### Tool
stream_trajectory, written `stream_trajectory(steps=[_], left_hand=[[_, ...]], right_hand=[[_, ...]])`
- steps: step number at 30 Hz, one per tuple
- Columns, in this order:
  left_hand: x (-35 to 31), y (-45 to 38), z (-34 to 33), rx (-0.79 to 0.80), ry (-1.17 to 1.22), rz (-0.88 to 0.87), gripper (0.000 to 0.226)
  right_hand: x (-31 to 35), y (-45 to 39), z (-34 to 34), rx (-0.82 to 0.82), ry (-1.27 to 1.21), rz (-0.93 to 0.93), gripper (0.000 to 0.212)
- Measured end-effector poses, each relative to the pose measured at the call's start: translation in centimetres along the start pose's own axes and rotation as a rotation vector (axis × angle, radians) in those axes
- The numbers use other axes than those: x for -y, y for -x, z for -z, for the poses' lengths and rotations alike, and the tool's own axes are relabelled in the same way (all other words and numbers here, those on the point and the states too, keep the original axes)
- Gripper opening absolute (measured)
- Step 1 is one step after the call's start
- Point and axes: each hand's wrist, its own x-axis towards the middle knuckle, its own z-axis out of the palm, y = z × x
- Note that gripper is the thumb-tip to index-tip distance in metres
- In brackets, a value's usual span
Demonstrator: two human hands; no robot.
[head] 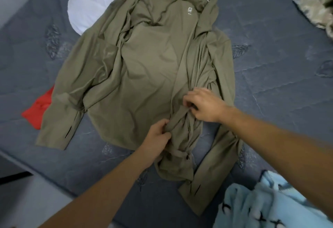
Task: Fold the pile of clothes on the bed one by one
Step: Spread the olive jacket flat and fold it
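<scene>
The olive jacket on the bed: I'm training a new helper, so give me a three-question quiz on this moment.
1. True or false: both hands grip the olive jacket.
2. What lies under the jacket's sleeve at the picture's left? A) red garment B) yellow towel C) black belt
3. Fill in: the printed size label sits near the jacket's ____.

Key: 1 true, the left hand and right hand pinch bunched fabric near the hem. 2 A, the red garment. 3 collar, see the label.
</scene>
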Motion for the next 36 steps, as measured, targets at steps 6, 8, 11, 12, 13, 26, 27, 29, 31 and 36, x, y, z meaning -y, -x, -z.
stream_trajectory(steps=[6, 8, 11, 12, 13, 26, 27, 29, 31, 36], left_hand=[[1.4, -0.4, 2.7, -0.208, -0.037, 0.083, 0.018], [1.4, 0.4, 2.8, -0.216, 0.07, 0.084, 0.008], [1.9, 1.8, 3.5, 0.002, 0.157, 0.109, 0.039], [2.5, 2.0, 3.8, 0.073, 0.08, 0.123, 0.048], [3.0, 2.2, 4.1, 0.127, -0.029, 0.133, 0.05], [2.7, 1.9, 10.6, -0.495, -0.381, -0.231, 0.019], [3.4, 1.4, 11.3, -0.501, -0.429, -0.18, 0.012], [4.7, 0.8, 12.4, -0.477, -0.473, -0.087, 0.011], [5.8, 0.9, 13.0, -0.485, -0.541, -0.104, 0.024], [7.0, 2.9, 13.1, -0.929, -0.447, 0.002, 0.047]], right_hand=[[-1.7, 0.7, -0.2, 0.12, 0.002, -0.08, 0.05], [-1.1, 0.4, -0.6, 0.016, 0.045, -0.041, 0.05], [0.4, -1.2, -0.8, 0.006, 0.074, 0.029, 0.042], [0.7, -1.7, -0.8, 0.05, 0.108, 0.023, 0.034], [0.7, -2.1, -0.8, 0.093, 0.142, 0.009, 0.024], [1.3, -10.3, 4.6, -0.293, 0.264, -0.083, 0.025], [2.0, -10.2, 3.7, -0.318, 0.253, -0.126, 0.033], [3.3, -9.3, 1.2, -0.323, 0.201, -0.216, 0.05], [4.6, -7.4, -1.5, -0.33, 0.123, -0.324, 0.066], [9.6, -0.2, -7.6, -0.425, -0.295, -0.804, 0.088]])
